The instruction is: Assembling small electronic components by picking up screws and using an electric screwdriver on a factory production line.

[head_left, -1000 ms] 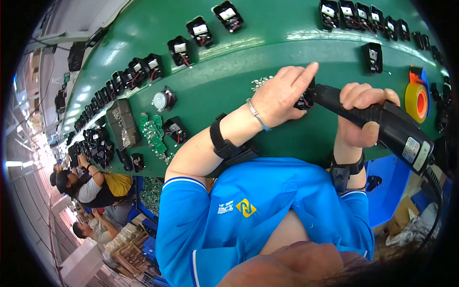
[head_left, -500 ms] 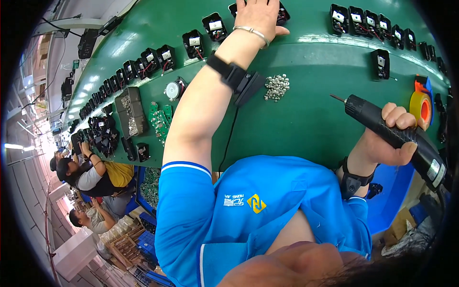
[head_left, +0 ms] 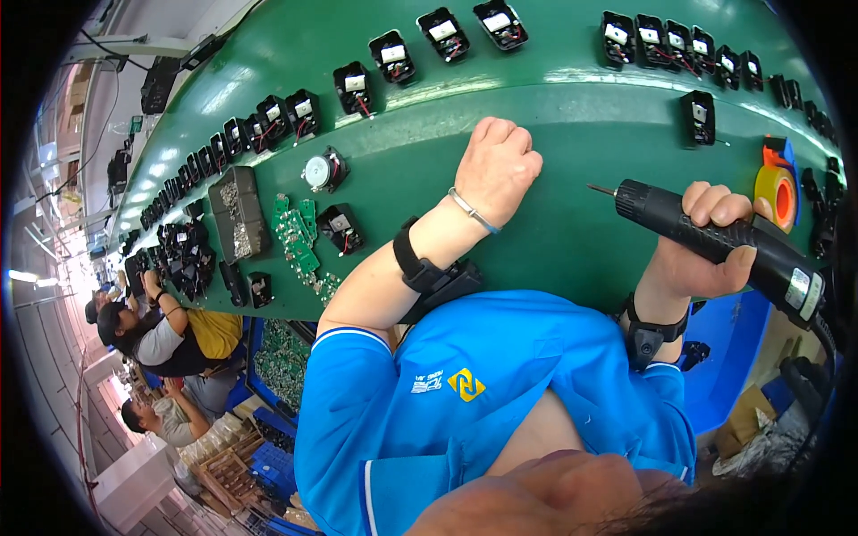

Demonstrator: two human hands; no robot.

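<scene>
The left hand (head_left: 498, 170) is at the upper middle of the frame, over the green, smooth tabletop (head_left: 581, 255), knuckles up and fingers curled under. Whether anything is pinched beneath them cannot be told. The right hand (head_left: 715, 241), at the right of the frame, is wrapped around a black, cylindrical electric screwdriver (head_left: 663, 211) with a ribbed grip.

The thin metal bit (head_left: 601, 189) points left, toward the left hand but apart from it. My judgement is that a swing of the tool, or a reach of the left hand to the right, could bring the tip against the bare fingers. Anything small hidden under the curled fingers could be dropped or scattered if they opened carelessly. The thick black cord (head_left: 824, 339), running down from the tool's rear at the right edge, might snag and jerk the aim.

The screwdriver thus lies in the right hand, its bit in the gap between the two hands. Beyond it, toward the upper right, a black, open plastic housing with a white label (head_left: 700, 118) stands alone; the yellow tape roll (head_left: 766, 189) is just beside the right hand. Further up, a row of black, box-shaped housings (head_left: 501, 25) crosses the top of the frame. To the left of the left hand are a round, silver-faced speaker (head_left: 323, 169), some green circuit boards (head_left: 298, 237) and a dark, oblong tray (head_left: 254, 210) of small metal pieces.
</scene>
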